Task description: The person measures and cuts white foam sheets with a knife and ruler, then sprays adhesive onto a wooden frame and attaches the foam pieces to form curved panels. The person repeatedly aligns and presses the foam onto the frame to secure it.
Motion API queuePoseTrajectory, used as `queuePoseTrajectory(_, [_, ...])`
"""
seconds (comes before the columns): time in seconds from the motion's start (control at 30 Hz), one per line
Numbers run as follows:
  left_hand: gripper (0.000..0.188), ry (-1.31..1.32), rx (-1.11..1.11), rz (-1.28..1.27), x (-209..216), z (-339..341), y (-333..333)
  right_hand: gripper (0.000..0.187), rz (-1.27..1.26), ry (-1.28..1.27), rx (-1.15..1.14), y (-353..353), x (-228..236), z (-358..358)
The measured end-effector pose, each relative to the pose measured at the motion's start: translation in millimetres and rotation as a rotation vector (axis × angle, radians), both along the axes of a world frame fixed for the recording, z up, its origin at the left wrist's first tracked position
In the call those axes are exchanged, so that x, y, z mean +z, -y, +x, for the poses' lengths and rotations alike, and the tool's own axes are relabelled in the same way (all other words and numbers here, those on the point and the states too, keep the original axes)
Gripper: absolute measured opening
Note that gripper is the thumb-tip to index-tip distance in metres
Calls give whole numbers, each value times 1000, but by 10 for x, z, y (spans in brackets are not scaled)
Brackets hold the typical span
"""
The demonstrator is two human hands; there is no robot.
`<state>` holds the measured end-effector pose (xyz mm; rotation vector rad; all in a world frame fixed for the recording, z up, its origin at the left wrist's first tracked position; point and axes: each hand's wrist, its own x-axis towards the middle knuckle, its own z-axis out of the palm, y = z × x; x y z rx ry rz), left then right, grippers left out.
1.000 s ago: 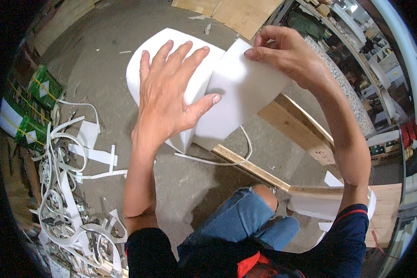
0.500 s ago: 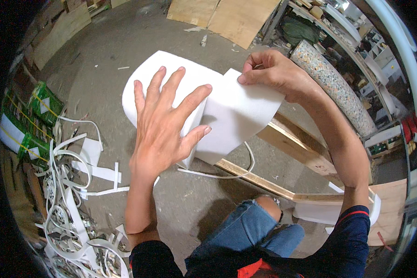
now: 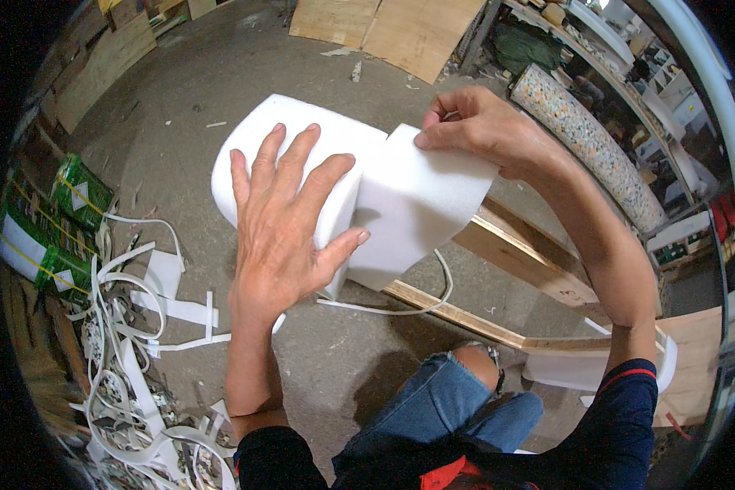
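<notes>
I rest the spread left hand (image 3: 281,229) on foam (image 3: 340,133) at the far end of the wooden frame (image 3: 522,266), the right hand (image 3: 475,131) pinching a sheet (image 3: 420,200), seemingly laid against that foam, its outer edge apparently still loose.

Head view, left of a worn side-by-side pair, wide fisheye. Looks steeply down and ahead from head height, over the wearer's denim jeans (image 3: 412,412). Frame upright, unmirrored; dark sleeves (image 3: 273,457) enter at lower edge. Left hand (image 3: 279,220) and right hand (image 3: 469,131) sit near the lens, about mid-frame and above. Concrete floor (image 3: 179,110) beyond, plywood sheets (image 3: 420,37) farther off at top. Corners go black; shelving (image 3: 626,83) bends along right rim.
</notes>
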<state>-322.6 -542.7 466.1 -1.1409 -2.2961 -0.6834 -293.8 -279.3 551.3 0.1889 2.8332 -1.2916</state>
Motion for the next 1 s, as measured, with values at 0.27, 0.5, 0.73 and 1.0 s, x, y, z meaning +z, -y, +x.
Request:
queuePoseTrajectory(0.27, [74, -4, 9, -11, 11, 6, -12, 21, -53, -12, 59, -11, -37, -38])
queuePoseTrajectory(0.5, [74, -10, 8, -5, 16, 15, -20, 25, -113, -86, 169, -123, -142, -103])
queuePoseTrajectory(0.73, [76, -37, 5, -17, -7, 4, -53, 44, -75, -102, 159, -374, -96, 60])
queuePoseTrajectory(1.0, [76, -60, 6, -30, -17, -8, -80, 50, 53, -67, 146, -460, -5, 435])
